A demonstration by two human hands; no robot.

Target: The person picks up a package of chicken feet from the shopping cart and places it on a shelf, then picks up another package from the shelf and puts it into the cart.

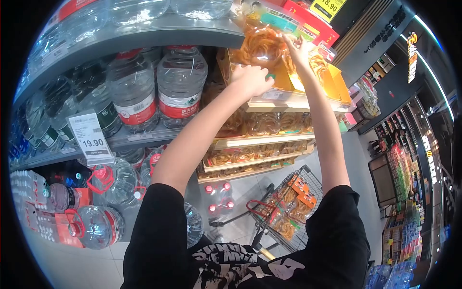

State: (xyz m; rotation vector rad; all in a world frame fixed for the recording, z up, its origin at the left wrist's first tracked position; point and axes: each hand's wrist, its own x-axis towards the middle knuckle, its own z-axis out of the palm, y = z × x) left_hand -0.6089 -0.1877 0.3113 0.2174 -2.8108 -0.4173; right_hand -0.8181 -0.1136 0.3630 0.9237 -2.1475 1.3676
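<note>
At the top shelf of a snack stand, a clear bag of twisted golden-brown snacks (262, 44) lies among others in a yellow display box (339, 83). My right hand (298, 52) is closed in a pinch at the bag's upper right edge. My left hand (252, 80) is closed at the lower edge of the bag, its fingers curled beside a small green patch; the fingertips are partly hidden. Another bag of the same snacks (318, 65) sits just right of my right hand.
Lower tiers of the stand (262, 142) hold more bags. Big water bottles (180, 86) fill the shelves on the left, with a price card (90, 137) in front. Below stands a wire shopping cart (276, 234) with several snack bags. Bottles (219, 198) rest on the tiled floor.
</note>
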